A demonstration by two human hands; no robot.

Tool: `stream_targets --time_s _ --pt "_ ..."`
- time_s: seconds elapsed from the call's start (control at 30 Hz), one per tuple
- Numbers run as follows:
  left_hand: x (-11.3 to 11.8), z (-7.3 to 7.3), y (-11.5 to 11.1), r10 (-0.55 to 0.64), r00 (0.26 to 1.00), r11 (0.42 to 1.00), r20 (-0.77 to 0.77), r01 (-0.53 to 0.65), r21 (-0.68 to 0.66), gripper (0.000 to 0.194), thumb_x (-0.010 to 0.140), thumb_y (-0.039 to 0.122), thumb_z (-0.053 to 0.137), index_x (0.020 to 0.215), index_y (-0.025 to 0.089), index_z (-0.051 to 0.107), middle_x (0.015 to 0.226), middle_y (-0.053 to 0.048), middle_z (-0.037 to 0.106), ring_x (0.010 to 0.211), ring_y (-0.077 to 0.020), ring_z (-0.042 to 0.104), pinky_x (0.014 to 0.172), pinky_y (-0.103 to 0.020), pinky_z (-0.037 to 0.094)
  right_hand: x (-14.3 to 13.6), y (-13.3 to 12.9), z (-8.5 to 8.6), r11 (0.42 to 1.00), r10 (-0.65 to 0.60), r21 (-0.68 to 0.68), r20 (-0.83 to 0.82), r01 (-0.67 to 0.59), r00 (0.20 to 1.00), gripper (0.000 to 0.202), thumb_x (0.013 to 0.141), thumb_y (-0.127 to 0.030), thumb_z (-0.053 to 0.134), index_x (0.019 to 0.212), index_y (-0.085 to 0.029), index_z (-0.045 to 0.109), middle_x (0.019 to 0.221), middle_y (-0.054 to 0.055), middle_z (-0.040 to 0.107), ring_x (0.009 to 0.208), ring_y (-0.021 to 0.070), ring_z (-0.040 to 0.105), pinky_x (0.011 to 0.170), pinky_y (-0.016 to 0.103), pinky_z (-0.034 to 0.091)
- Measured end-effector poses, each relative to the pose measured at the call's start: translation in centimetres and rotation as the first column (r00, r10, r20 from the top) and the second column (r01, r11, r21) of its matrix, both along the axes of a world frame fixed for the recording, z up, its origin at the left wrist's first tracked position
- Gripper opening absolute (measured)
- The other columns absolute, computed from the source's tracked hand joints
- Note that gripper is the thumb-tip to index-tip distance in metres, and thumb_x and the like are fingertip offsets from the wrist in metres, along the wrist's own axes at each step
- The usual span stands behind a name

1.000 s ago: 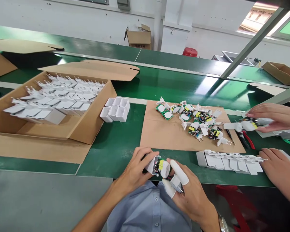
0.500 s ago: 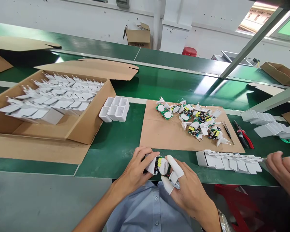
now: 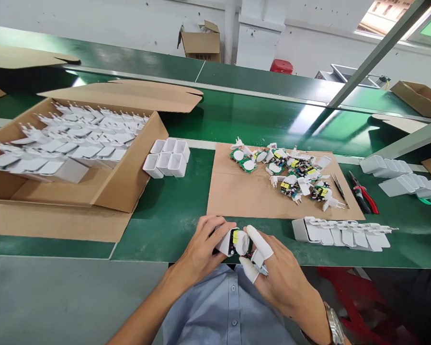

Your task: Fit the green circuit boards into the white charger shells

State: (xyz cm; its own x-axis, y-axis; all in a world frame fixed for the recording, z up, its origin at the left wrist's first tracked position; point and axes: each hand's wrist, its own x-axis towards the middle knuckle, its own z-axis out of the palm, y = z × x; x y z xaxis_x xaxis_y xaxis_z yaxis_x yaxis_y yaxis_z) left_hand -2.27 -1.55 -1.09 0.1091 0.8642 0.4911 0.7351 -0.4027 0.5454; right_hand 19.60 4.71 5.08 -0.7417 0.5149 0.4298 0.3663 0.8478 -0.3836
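My left hand (image 3: pixel 205 248) grips a white plastic charger housing (image 3: pixel 223 246) just above the bench's front edge. My right hand (image 3: pixel 278 268), with white finger cots on thumb and forefinger, pinches a circuit board (image 3: pixel 241 242) carrying yellow and black parts and a round white pad. One end of the board sits at the mouth of the housing; how far inside it goes I cannot tell. A white plug piece (image 3: pixel 258 261) hangs by the board under my right fingers. More boards wired to plugs (image 3: pixel 290 187) lie on a cardboard sheet (image 3: pixel 237 201) beyond my hands.
A carton (image 3: pixel 111 189) of white housings stands at left, beside a block of open white housings (image 3: pixel 167 158). Tweezers (image 3: pixel 339 189) and red-handled pliers (image 3: pixel 364 191) lie at right. A row of housings with plugs (image 3: pixel 341 234) runs near the front edge; more housings (image 3: pixel 409 184) stand behind.
Another person's hand at the right, by the row of housings, has gone from view. The camera view has shifted slightly. My hands and the parts in them stay nearly the same.
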Motion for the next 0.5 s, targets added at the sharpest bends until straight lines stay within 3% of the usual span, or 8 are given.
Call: stream_targets --time_s 0.37,0.43,0.5 --pt "-0.1 -0.1 0.0 -0.002 1.0 1.0 -0.006 0.002 0.002 0.047 0.101 0.01 0.067 0.146 0.018 0.056 0.124 -0.012 0.063 0.118 -0.0274 0.055 0.106 -0.041 0.054 -0.5 0.0 -0.5 1.0 0.019 0.015 0.0 -0.019 1.0 0.078 0.102 -0.009 0.054 0.172 -0.01 0.019 0.125 0.021 0.076 0.095 0.0297 0.075 0.076 0.043 0.068" --pt "-0.3 -0.1 -0.1 -0.007 1.0 1.0 0.007 0.007 -0.004 0.049 0.101 0.016 0.071 0.147 0.019 0.057 0.123 -0.012 0.067 0.116 -0.0281 0.056 0.107 -0.044 0.054 -0.6 0.0 -0.8 0.999 0.032 -0.021 -0.017 -0.032 0.999 0.075 0.104 -0.016 0.058 0.171 -0.01 0.024 0.129 0.021 0.076 0.101 0.0318 0.076 0.081 0.047 0.069" --pt "-0.5 0.0 -0.1 -0.032 0.998 0.998 0.053 0.034 -0.046 0.057 0.1 0.025 0.076 0.152 0.022 0.054 0.128 -0.013 0.07 0.116 -0.0288 0.059 0.106 -0.046 0.056 -0.4 0.3 -1.0 0.993 0.049 -0.105 -0.066 -0.056 0.997 0.069 0.105 -0.021 0.061 0.168 -0.013 0.034 0.142 0.023 0.07 0.121 0.0337 0.072 0.096 0.051 0.068"
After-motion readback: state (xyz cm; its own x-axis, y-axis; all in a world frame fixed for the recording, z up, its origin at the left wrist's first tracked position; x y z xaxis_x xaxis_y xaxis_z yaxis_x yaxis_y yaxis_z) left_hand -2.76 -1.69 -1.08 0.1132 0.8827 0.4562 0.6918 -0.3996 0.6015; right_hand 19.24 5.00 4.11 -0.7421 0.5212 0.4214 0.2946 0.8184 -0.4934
